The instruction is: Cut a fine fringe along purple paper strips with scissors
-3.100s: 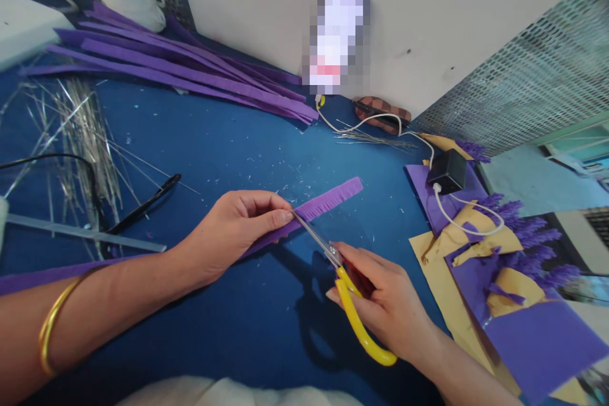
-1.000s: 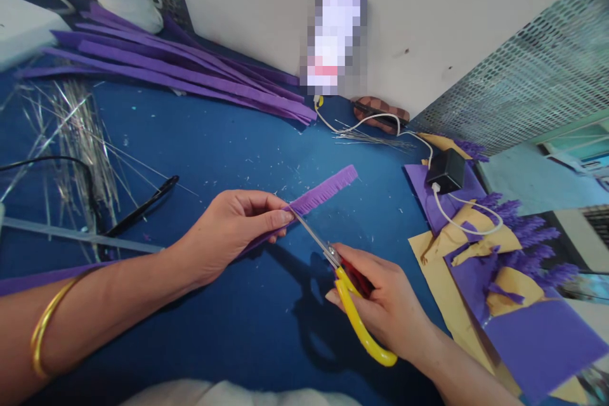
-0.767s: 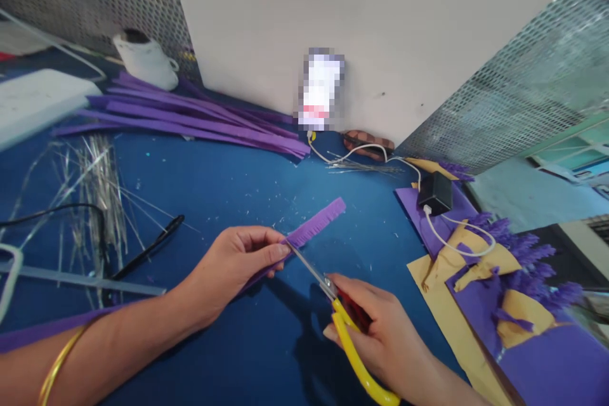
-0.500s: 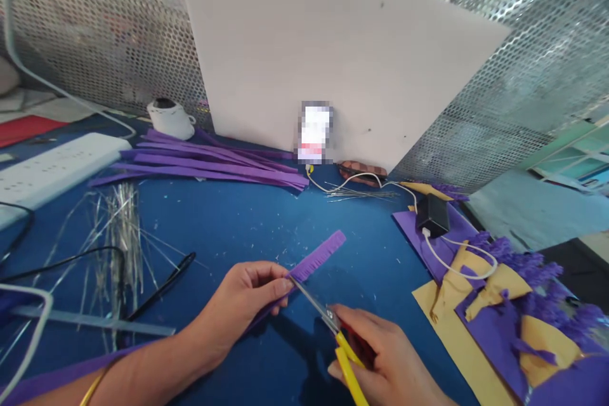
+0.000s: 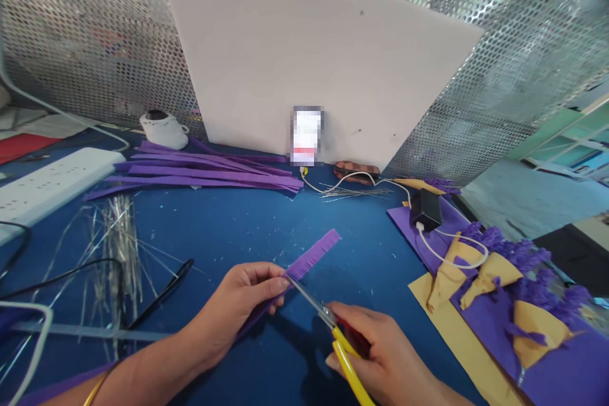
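My left hand point(image 5: 259, 292) pinches a long purple paper strip point(image 5: 314, 255) between thumb and fingers. The far end of the strip points up to the right, and its lower edge is cut into a fine fringe. Closed round the handles of yellow-handled scissors point(image 5: 349, 365) is my right hand point(image 5: 380, 346). The scissor blades reach up to the strip's edge just beside my left thumb. Below the left hand the rest of the strip runs down, partly hidden by the hand.
Purple strips point(image 5: 214, 171) lie at the back beside a white cup point(image 5: 164, 130). A power strip point(image 5: 52, 181) and thin wires point(image 5: 121, 235) are on the left. Cone-wrapped purple flowers point(image 5: 537, 323), paper sheets and a black charger point(image 5: 425, 209) lie right. A phone point(image 5: 307, 136) leans on the white board.
The view has shifted slightly, so the background sits a little further left. Both hands keep nearly the same pose, with the scissors still at the strip beside the left thumb.
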Demonstrator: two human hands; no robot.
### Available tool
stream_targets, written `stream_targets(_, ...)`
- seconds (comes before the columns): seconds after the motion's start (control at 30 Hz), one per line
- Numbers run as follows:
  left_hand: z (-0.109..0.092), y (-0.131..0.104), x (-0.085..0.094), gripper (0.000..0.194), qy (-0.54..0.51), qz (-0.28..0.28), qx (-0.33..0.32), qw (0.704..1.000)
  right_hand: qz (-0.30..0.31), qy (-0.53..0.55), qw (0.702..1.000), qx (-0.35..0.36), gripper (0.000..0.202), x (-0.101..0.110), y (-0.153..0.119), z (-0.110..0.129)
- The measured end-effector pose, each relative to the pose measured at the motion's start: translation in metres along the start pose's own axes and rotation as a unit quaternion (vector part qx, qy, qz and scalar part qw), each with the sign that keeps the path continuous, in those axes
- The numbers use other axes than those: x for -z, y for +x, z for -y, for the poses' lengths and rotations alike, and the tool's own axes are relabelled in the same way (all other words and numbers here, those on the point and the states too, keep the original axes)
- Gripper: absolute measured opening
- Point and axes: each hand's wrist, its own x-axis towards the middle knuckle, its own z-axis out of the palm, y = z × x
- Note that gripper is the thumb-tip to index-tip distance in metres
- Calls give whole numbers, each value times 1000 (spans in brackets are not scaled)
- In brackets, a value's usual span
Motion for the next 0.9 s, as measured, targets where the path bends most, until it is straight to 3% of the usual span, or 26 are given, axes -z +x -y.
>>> stream_targets(0.17,0,0,1,19,-5,2,9,1000,1,3,1000,-10,10,3,0,8)
stream_targets(0.37,1,3,2,18,-23,-3,18,1000,1,-32,999,-18,30,8,-1,4)
stream_targets(0.57,-1,2,2,17,-16,0,34,999,-10,-57,998,-22,27,11,-3,2)
stream_targets(0.9,-1,0,-4,16,5,-48,15,999,-13,-80,997,-10,33,11,-4,3)
